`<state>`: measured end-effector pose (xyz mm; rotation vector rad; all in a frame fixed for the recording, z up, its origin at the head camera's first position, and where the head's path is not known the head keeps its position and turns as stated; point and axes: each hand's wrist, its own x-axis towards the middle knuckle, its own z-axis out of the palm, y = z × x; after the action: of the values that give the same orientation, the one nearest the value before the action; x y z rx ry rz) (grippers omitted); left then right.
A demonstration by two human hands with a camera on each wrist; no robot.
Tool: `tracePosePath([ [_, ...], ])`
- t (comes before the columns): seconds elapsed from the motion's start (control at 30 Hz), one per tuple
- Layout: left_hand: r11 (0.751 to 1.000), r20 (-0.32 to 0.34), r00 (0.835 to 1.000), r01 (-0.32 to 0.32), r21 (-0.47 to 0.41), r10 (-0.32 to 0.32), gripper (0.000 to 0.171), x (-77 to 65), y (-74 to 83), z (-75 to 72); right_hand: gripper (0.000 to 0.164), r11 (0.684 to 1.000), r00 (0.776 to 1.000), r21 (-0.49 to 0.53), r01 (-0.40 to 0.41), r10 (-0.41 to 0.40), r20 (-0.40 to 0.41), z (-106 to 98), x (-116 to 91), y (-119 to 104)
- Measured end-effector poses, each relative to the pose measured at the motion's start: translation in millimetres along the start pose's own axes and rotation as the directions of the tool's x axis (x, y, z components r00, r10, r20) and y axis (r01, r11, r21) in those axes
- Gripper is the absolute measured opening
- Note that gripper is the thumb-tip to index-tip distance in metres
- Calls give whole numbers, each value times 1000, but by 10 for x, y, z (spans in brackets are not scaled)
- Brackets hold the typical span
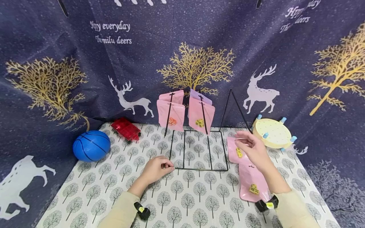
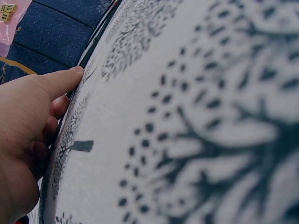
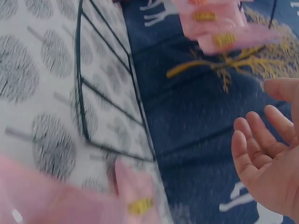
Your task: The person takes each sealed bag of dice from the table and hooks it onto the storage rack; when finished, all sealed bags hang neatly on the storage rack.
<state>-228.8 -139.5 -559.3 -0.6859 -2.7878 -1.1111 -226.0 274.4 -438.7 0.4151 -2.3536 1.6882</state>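
A black wire rack (image 1: 199, 169) stands mid-table, with pink zip pouches hanging on two hooks. The left pouch (image 1: 163, 110) shows orange dice and the right pouch (image 1: 194, 110) yellow dice; a purple pouch (image 1: 208, 99) hangs behind the latter. My left hand (image 1: 156, 171) pinches the rack's front left corner, fingers curled at the bar in the left wrist view. My right hand (image 1: 253, 152) is empty, its fingers relaxed, raised above a pink pouch (image 1: 232, 147) lying right of the rack. Nearer me lies another pouch (image 1: 247, 180) with yellow dice, partly under my forearm.
A blue ball (image 1: 91, 146) and a red toy car (image 1: 126, 129) stand at the back left. At the back right is a pale yellow round thing (image 1: 272, 133) with light blue pegs. A dark patterned cloth (image 1: 182, 19) hangs behind the table.
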Motion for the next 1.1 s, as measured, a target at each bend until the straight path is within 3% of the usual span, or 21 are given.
tracePosePath([
  [0.13,1000,5,1000,6,2,-6,10,1,0,-2,37,992,998,-115,-46,42,-38,-163,-155,88],
  [0.23,1000,4,1000,9,1,-9,10,0,6,-4,43,967,990,-216,-135,124,-66,-274,-312,124],
  [0.4,1000,4,1000,13,1,-13,10,-1,15,-8,57,880,952,-363,-305,295,-84,-410,-595,164],
  [0.53,1000,5,1000,17,8,-17,10,-4,13,-4,70,806,919,-452,-383,384,-93,-463,-769,231],
  [0.87,999,15,999,34,0,-34,10,-9,24,-7,106,618,874,-680,-394,482,-69,-500,-1021,363],
  [1.1,999,18,999,41,-2,-41,10,-8,34,-11,124,553,840,-723,-415,538,-71,-380,-1124,388],
])
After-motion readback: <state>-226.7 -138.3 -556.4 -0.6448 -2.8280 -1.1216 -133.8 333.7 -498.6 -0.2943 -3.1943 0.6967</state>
